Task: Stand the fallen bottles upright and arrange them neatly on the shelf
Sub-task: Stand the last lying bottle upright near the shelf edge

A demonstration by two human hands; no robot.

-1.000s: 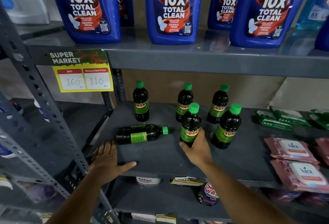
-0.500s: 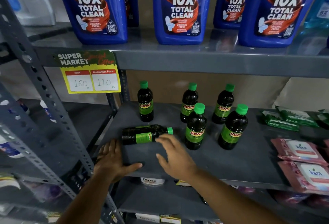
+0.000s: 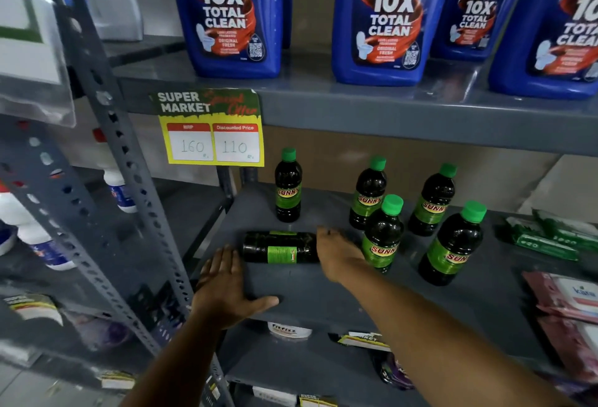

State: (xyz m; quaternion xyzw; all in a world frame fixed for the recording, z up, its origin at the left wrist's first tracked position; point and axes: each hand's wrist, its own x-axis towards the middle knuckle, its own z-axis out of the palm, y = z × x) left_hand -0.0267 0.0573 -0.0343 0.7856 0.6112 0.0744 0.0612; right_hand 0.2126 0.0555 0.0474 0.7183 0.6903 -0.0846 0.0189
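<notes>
One dark Sunny bottle, the fallen bottle [image 3: 278, 247], lies on its side on the grey middle shelf [image 3: 323, 296], base to the left. My right hand [image 3: 338, 252] wraps over its neck end and hides the green cap. My left hand [image 3: 226, 288] lies flat on the shelf's front left corner, fingers spread, just left of the bottle's base and holding nothing. Several matching bottles stand upright: one behind the fallen one [image 3: 288, 186], two at the back [image 3: 369, 194] [image 3: 433, 201] and two in front [image 3: 383, 233] [image 3: 453, 244].
Large blue Harpic bottles [image 3: 233, 14] line the upper shelf, with a yellow price tag [image 3: 212, 134] on its front edge. Green packets [image 3: 547, 238] and pink wipe packs [image 3: 569, 299] lie at the right. A perforated grey upright [image 3: 129, 180] stands at the left.
My right hand left the upright front bottle, moved left and came down on the neck of the fallen bottle. My left hand stayed flat on the shelf.
</notes>
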